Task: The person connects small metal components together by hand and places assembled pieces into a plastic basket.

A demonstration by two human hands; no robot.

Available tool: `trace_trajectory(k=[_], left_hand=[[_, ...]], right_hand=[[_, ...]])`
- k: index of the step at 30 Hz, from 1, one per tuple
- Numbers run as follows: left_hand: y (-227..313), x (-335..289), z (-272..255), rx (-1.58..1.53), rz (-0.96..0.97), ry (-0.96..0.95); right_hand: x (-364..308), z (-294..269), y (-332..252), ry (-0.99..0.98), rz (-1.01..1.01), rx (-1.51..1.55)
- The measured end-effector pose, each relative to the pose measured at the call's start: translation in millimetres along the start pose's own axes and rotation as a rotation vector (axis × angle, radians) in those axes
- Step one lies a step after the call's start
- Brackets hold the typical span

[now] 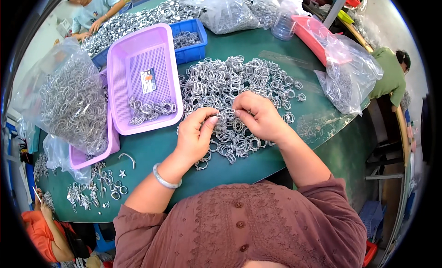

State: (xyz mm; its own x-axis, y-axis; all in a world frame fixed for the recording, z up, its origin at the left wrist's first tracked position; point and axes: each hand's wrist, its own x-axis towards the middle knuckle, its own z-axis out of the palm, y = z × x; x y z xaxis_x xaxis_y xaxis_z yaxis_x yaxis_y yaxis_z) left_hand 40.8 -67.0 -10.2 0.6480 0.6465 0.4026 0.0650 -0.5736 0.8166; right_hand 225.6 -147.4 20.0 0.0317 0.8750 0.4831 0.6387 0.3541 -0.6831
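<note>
Above a heap of silver-grey metal rings (221, 79) on the green table, my two hands face each other, a small gap apart. My left hand (193, 134), with a pale bangle (166, 176) at its wrist, pinches the left side of a small metal ring between thumb and forefinger. Its other side is pinched by the thumb and fingertips of my right hand (258, 115). Against the heap behind it, the ring's exact outline is hard to make out. To the left of the heap stands a tilted lilac basket (115, 83) with a small cluster of rings (151, 110) inside.
A clear bag of rings (73, 106) leans at the left. Loose rings and small metal parts (87, 192) lie nearer. Behind are a blue bin (199, 49), a long metal pile (142, 23) and bags (230, 14). A pink tray (308, 33) stands right. Other people sit around.
</note>
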Motion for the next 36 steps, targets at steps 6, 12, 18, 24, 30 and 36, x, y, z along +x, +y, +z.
trace_trajectory(k=[6, 12, 18, 24, 30, 36], left_hand=[[2.1, -1.3, -0.4, -0.221, -0.119, 0.051], [-3.0, 0.6, 0.3, -0.326, -0.151, 0.02], [1.2, 2.1, -0.5, -0.369, -0.042, 0.059], [-6.1, 8.3, -2.9, 0.169, 0.175, 0.052], [9.3, 0.6, -0.3, 0.311, 0.187, 0.066], [20.0, 5.8, -2.9, 0.136, 0.292, 0.093]], right_hand=[[-4.3, 1.4, -7.9, -0.101, 0.104, 0.088], [-4.6, 2.7, -6.9, -0.113, 0.253, 0.237], [-3.0, 6.8, -15.2, 0.029, 0.533, 0.66], [-4.9, 4.8, -1.2, 0.127, 0.588, 0.914], [-12.8, 5.7, -5.6, 0.163, 0.612, 1.142], [-11.1, 13.6, -17.0, 0.022, 0.702, 1.223]])
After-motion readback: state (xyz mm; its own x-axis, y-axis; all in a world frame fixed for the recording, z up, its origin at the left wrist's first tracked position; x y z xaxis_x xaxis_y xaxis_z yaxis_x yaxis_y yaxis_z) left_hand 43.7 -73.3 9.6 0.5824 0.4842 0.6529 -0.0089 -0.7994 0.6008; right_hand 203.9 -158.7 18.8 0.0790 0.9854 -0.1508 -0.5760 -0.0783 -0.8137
